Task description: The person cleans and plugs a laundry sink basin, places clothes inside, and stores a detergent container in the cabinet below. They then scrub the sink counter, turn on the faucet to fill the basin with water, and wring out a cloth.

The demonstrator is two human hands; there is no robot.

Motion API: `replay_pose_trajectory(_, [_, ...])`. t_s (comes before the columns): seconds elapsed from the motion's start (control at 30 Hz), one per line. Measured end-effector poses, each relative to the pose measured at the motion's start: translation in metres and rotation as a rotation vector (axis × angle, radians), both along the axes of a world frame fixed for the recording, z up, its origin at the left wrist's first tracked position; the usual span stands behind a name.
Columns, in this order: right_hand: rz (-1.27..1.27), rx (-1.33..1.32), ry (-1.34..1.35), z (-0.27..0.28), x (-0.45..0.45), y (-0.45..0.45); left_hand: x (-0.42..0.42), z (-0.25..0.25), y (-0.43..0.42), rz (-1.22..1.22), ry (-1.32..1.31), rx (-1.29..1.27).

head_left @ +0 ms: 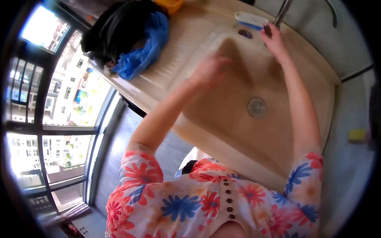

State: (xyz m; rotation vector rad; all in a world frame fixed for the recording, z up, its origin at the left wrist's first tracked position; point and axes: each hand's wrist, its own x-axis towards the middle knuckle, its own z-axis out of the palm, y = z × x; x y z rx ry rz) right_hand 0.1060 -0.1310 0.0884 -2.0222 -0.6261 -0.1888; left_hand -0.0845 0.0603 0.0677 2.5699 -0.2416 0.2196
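My right hand point(275, 43) curled its fingers near the tap point(282, 13), just beside the brush point(250, 18); whether they gripped either, I couldn't tell. My left hand point(213, 69) was a blur above the sink point(227, 115), its grip equally unclear. The clothes point(130, 33) lay heaped left of those fingers, outside the sink: done or left to do, I couldn't judge.

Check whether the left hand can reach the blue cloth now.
Probably yes: the left hand, though blurred, looks empty, and nothing visible stands between it and the blue cloth on the drainboard.

Buildings point(67, 93) show through the dark-framed window point(42, 95) beside the grey floor point(121, 137).
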Motion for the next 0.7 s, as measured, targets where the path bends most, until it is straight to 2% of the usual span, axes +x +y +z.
replay_pose_trajectory(0.07, [0.008, 0.002, 0.013, -0.012, 0.009, 0.002, -0.006, 0.020, 0.053, 0.220, -0.175, 0.024])
replay_pose_trajectory(0.13, [0.038, 0.013, -0.042, -0.018, 0.011, 0.000, -0.011, 0.031, 0.109, 0.417, -0.272, 0.269])
replay_pose_trajectory(0.2, [0.070, 0.010, -0.037, -0.020, 0.013, -0.009, -0.021, 0.045, 0.126, 0.688, -0.045, 0.496])
replay_pose_trajectory(0.3, [0.127, 0.012, 0.012, -0.020, 0.007, -0.015, -0.024, 0.025, 0.151, 0.833, 0.287, 0.645])
replay_pose_trajectory(0.4, [0.168, 0.127, 0.028, -0.021, -0.007, -0.024, -0.019, 0.022, 0.164, 0.820, 0.297, 0.542])
replay_pose_trajectory(0.5, [0.115, 0.304, 0.148, -0.013, -0.033, -0.040, -0.026, 0.030, 0.169, 0.744, 0.044, 0.355])
replay_pose_trajectory(0.53, [0.059, 0.323, 0.211, -0.014, -0.049, -0.049, -0.028, 0.033, 0.172, 0.698, -0.050, 0.232])
replay_pose_trajectory(0.57, [0.001, 0.345, 0.273, -0.017, -0.064, -0.062, -0.033, 0.055, 0.155, 0.614, 0.011, 0.021])
replay_pose_trajectory(0.63, [-0.022, 0.254, 0.633, -0.035, -0.092, -0.091, -0.040, 0.079, 0.126, 0.482, 0.029, -0.400])
replay_pose_trajectory(0.67, [-0.023, 0.213, 0.811, -0.047, -0.105, -0.104, -0.044, 0.095, 0.101, 0.457, 0.071, -0.519])
replay_pose_trajectory(0.7, [0.031, 0.283, 0.938, -0.059, -0.122, -0.112, -0.044, 0.103, 0.082, 0.376, 0.071, -0.625])
